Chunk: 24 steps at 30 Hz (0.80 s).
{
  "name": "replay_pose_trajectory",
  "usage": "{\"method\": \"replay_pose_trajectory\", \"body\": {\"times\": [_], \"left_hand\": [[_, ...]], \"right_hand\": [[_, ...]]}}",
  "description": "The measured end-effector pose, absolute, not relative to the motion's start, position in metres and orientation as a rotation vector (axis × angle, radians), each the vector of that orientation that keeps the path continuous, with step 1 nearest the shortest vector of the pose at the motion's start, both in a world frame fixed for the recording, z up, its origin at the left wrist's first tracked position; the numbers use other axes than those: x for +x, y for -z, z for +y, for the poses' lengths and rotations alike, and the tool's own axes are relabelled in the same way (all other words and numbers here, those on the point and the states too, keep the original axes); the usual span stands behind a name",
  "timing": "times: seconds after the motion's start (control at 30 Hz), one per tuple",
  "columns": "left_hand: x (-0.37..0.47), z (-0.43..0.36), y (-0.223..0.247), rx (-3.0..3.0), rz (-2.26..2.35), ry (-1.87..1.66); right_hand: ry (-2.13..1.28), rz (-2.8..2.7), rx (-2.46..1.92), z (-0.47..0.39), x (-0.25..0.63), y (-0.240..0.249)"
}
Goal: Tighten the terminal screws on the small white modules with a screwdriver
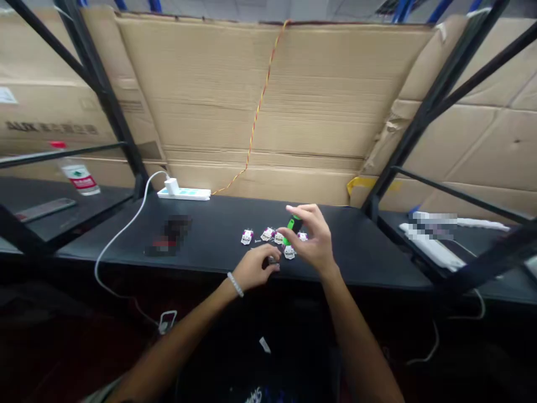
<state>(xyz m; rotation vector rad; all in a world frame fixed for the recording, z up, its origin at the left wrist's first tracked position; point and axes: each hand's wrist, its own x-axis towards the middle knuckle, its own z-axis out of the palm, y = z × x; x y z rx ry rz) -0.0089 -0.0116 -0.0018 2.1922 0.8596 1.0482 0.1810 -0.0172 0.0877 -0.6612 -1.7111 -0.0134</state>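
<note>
My right hand [312, 235] is closed around a black-and-green screwdriver [293, 225], held upright over the desk with its tip out of sight. Just to its left, my left hand [257, 265] pinches a small greyish part [273, 260], mostly covered by the fingers. Several small white-and-purple parts lie about the hands. One white part [247, 237] sits furthest left, another white part [267, 234] lies behind my left hand, and a third white part [289, 252] is beneath the screwdriver. A tiny metal piece, perhaps a screw [257, 240], lies between them.
On the black desk [361, 246], a white power strip [184, 193] with a plugged-in charger and cable stands at the back left. A blurred dark object [172, 235] lies to the left. Black metal posts flank the desk, with cardboard [268, 112] behind. A bottle [79, 173] stands beyond the left post.
</note>
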Motion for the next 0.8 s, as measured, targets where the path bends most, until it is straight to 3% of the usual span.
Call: {"method": "replay_pose_trajectory", "body": {"times": [0.2, 0.4, 0.6, 0.8], "left_hand": [[-0.01, -0.012, -0.001, 2.165, 0.861, -1.044], [-0.012, -0.01, -0.002, 2.138, 0.881, -0.996], [-0.012, -0.008, 0.001, 2.142, 0.877, -1.013], [-0.012, -0.008, 0.001, 2.142, 0.889, -1.012]], "right_hand": [[0.103, -1.618, -0.739, -0.016, 0.178, -0.082], [-0.412, -1.782, -0.684, -0.021, 0.189, -0.086], [-0.1, -1.793, -0.749, -0.026, 0.19, -0.097], [-0.324, -1.836, -0.701, -0.024, 0.187, -0.095]]}}
